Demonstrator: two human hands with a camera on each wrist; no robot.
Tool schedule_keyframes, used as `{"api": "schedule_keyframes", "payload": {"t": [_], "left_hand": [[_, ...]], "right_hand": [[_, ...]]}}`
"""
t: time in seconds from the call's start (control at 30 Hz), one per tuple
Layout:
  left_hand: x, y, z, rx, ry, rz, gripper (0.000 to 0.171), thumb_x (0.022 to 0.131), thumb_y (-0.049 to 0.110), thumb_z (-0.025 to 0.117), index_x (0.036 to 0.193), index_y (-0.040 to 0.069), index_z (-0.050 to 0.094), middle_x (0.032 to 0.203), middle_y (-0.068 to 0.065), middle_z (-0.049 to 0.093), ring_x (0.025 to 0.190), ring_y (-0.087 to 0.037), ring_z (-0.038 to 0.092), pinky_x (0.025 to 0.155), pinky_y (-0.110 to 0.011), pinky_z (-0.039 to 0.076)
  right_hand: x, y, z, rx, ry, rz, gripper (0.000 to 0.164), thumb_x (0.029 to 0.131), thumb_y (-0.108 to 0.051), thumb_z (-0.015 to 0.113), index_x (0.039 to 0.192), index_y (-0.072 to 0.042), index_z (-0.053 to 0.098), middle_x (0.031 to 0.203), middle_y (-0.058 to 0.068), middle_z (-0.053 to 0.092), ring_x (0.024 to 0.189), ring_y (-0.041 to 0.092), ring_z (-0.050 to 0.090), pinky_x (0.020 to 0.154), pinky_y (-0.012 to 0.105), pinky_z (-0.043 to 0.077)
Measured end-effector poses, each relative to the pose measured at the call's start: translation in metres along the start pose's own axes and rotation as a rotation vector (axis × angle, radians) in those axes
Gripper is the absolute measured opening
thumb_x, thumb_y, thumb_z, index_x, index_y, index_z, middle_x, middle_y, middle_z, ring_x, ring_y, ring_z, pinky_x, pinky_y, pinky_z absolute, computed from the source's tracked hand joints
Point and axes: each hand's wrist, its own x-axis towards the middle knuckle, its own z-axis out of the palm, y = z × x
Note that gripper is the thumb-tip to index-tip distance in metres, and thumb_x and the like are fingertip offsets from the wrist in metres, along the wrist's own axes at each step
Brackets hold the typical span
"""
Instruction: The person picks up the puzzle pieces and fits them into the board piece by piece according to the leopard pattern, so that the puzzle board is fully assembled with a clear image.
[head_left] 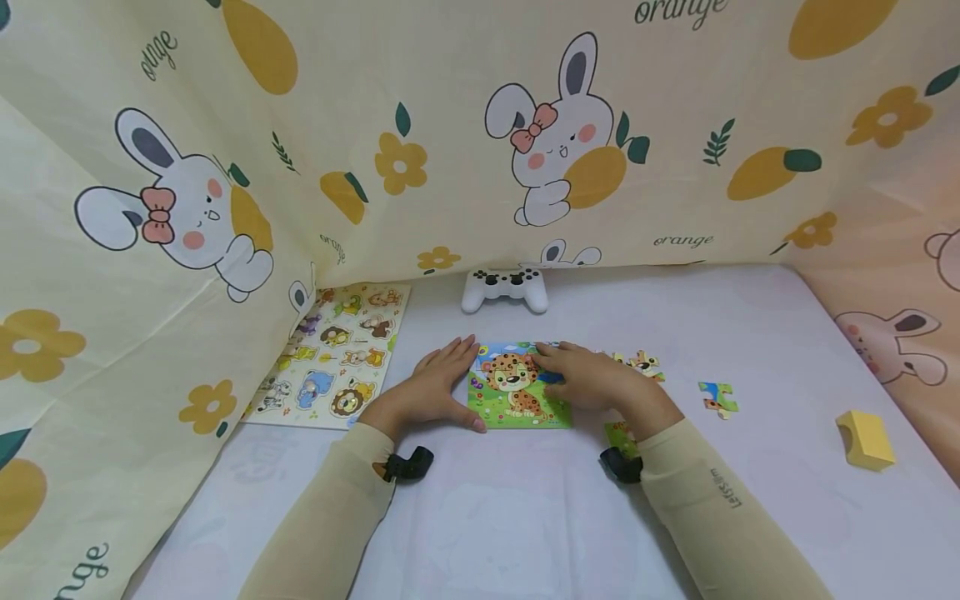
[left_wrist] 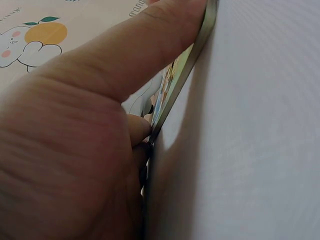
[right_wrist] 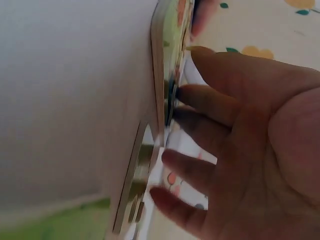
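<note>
A leopard jigsaw puzzle (head_left: 517,379) in a thin square board lies flat on the white table. My left hand (head_left: 433,390) steadies its left side, fingers spread and straight, with the thumb at the lower left corner; in the left wrist view that thumb (left_wrist: 145,45) lies along the board's edge. Over the upper right part of the puzzle is my right hand (head_left: 588,377). Its fingertips touch the surface near a dark blue patch (head_left: 553,376), partly covered by the fingers. The right wrist view shows the fingers (right_wrist: 200,100) loosely extended against the board (right_wrist: 170,55).
Loose puzzle pieces (head_left: 718,398) lie to the right, some partly hidden by the right forearm. A yellow block (head_left: 866,440) stands farther right. Behind the puzzle is a white game controller (head_left: 506,289), and at left an animal picture board (head_left: 330,367). Patterned cloth (head_left: 465,108) walls the back and sides.
</note>
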Motion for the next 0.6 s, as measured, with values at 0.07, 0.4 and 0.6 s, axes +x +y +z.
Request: {"api": "schedule_keyframes", "payload": {"t": [0.07,0.4,0.6], "left_hand": [[0.001,0.0,0.0,0.0,-0.002,0.001,0.141,0.073,0.065,0.095,0.175,0.011,0.015,0.182,-0.003,0.003,0.166,-0.024,-0.005,0.13,-0.047,-0.003],[0.001,0.0,-0.001,0.003,-0.011,-0.004,0.14,0.074,0.066,0.094,0.175,0.011,0.014,0.182,-0.002,0.001,0.166,-0.024,-0.005,0.13,-0.046,-0.003],[0.001,0.0,-0.001,-0.002,-0.012,-0.004,0.141,0.074,0.066,0.094,0.175,0.012,0.014,0.182,-0.002,0.001,0.166,-0.024,-0.005,0.131,-0.047,-0.003]], "right_hand": [[-0.001,-0.003,0.002,-0.022,-0.006,0.02,0.069,0.11,-0.032,0.067,0.17,-0.01,0.039,0.179,0.012,0.023,0.162,0.048,0.016,0.117,0.083,0.019],[0.0,-0.022,0.013,-0.1,0.005,0.076,0.089,0.106,-0.054,0.066,0.173,-0.007,0.029,0.179,0.017,0.017,0.162,0.05,0.013,0.119,0.08,0.018],[-0.005,-0.03,0.014,-0.122,0.013,0.093,0.092,0.104,-0.06,0.066,0.173,-0.009,0.031,0.179,0.018,0.019,0.161,0.052,0.014,0.119,0.08,0.018]]}}
